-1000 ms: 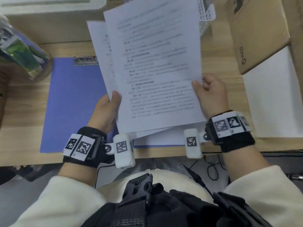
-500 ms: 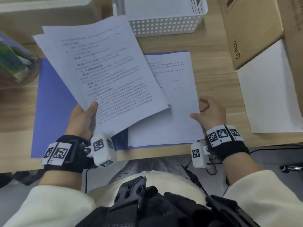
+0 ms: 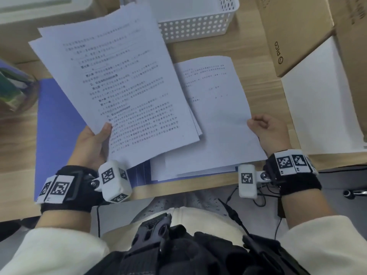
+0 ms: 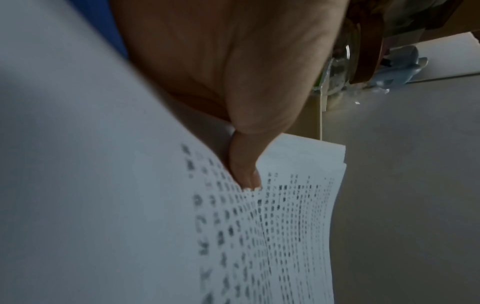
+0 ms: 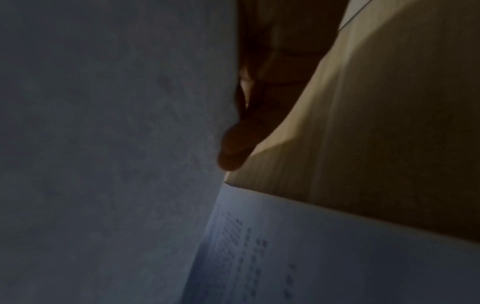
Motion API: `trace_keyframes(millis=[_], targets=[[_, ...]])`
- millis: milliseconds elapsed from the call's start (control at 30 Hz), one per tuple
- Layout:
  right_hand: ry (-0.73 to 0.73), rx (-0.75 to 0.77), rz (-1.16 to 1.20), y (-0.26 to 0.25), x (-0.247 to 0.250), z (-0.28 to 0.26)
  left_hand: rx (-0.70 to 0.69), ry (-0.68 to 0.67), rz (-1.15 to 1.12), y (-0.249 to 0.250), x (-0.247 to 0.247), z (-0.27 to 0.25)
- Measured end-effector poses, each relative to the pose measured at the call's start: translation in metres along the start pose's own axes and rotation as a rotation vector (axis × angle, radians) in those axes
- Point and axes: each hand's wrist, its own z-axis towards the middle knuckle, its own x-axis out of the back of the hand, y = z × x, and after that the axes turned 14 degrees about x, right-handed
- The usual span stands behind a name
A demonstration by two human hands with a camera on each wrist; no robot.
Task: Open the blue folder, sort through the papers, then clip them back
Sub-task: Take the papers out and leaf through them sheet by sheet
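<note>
A: Wooden desk [image 3: 198, 49] under everything, pale and grained. At its left edge sits a glass jar [image 3: 14, 90], blurred. Beside it your blue folder [image 3: 57, 132] lies open and flat, its smooth cover reaching the near edge.

B: And my left hand [image 3: 91, 143]?

A: It pinches a sheaf of printed sheets [image 3: 119, 86] at the lower corner, thumb on top, fingers hidden underneath. The sheaf is held up off the desk and fans slightly; the left wrist view shows thin, limp paper bowing past your thumb.

B: Further right?

A: A second pile of papers [image 3: 216, 135] lies on the folder's right half, mostly blank with a few lines of print at the top. Your right hand [image 3: 268, 132] holds its right edge, fingers curled, thumb on the sheet. Behind stand a perforated white plastic basket [image 3: 198, 26] and a cardboard box [image 3: 294, 36] toward the far right corner.

B: Which step is this?

A: Sorting, I'd judge: folder open, papers split into two lots, nothing clipped. Next you'll want to lay the sheaf down, square the edges, then slide everything under the clip, which I can't see now.
</note>
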Motion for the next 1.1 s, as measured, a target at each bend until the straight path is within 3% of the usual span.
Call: trace_keyframes(millis=[100, 233, 367, 533, 667, 833, 900, 1100], targets=[[0.026, 0.049, 0.093, -0.018, 0.001, -0.005, 0.009, -0.133, 0.079, 0.005, -0.02, -0.001], [0.059, 0.149, 0.212, -0.05, -0.01, -0.006, -0.044, -0.206, 0.151, 0.012, -0.053, -0.003], [-0.005, 0.233, 0.225, -0.07, -0.029, -0.009, -0.085, -0.287, 0.157, 0.013, -0.065, -0.006], [-0.094, 0.169, 0.275, -0.053, -0.024, -0.014, -0.088, -0.142, 0.028, 0.011, -0.036, -0.004], [-0.093, 0.016, 0.002, -0.01, -0.018, -0.014, -0.069, 0.032, -0.041, 0.006, 0.005, -0.003], [-0.168, 0.035, -0.259, 0.003, -0.034, -0.02, -0.044, 0.366, 0.279, -0.007, 0.04, 0.001], [-0.152, 0.013, -0.321, 0.003, -0.039, -0.016, -0.027, 0.382, 0.33, -0.009, 0.048, 0.001], [-0.148, -0.009, -0.497, -0.001, -0.047, -0.009, 0.036, 0.269, 0.172, -0.019, 0.062, -0.005]])
